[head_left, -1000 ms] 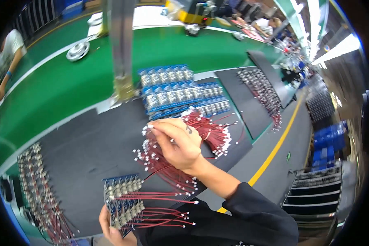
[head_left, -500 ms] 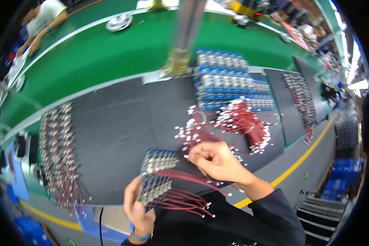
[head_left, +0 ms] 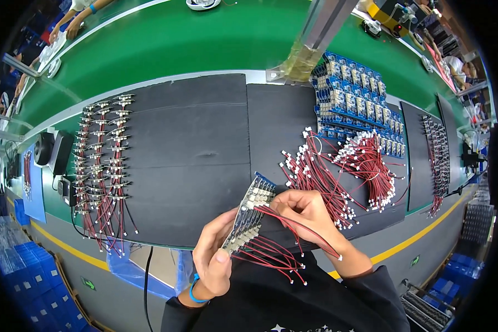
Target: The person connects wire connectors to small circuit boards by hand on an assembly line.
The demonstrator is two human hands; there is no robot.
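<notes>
My left hand [head_left: 213, 257] is closed on the lower left edge of a blue circuit board panel [head_left: 239, 221], tilted up above the mat's front edge. Pale connectors line the panel, and several red-and-black wires [head_left: 271, 255] hang from it to the right, with white plugs on their loose ends. At the panel's upper right, the fingertips of my right hand [head_left: 307, 213] pinch a red-and-black wire lead against a connector. Whether its plug is seated is hidden by my fingers. Two bundles of such leads, one nearer [head_left: 315, 180] and one farther right [head_left: 377, 174], lie beside my right hand.
Blue circuit boards [head_left: 351, 99] are stacked behind the bundles, by a metal post [head_left: 321, 39]. Wired boards stand in rows [head_left: 116, 149] at the left of the black mat [head_left: 188, 133]; more [head_left: 437, 160] lie far right. Behind runs a green bench [head_left: 177, 50], with other people at its far side.
My right hand has brought the lead's plug from beside the panel up against it. The panel and left hand appear farther right and more steeply tilted; the whole view has shifted too.
</notes>
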